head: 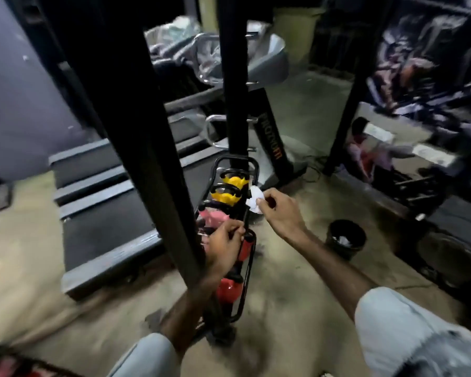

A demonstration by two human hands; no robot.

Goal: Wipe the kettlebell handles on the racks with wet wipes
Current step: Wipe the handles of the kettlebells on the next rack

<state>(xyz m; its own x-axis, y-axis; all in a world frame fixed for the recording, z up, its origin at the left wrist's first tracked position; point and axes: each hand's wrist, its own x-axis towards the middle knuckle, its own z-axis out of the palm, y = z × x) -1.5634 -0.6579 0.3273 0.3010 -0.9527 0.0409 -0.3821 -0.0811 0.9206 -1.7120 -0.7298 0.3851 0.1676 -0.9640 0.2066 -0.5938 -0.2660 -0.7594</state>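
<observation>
dim gym, crumpled white wipe (254,200), blurred

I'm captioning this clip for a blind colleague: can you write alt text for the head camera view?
A person's right hand pinches a crumpled white wipe beside a narrow black rack of yellow, pink and red kettlebells, while the left hand grips the rack near the pink kettlebell. Treadmills lie to the left, and a black bucket stands on the floor to the right.
</observation>
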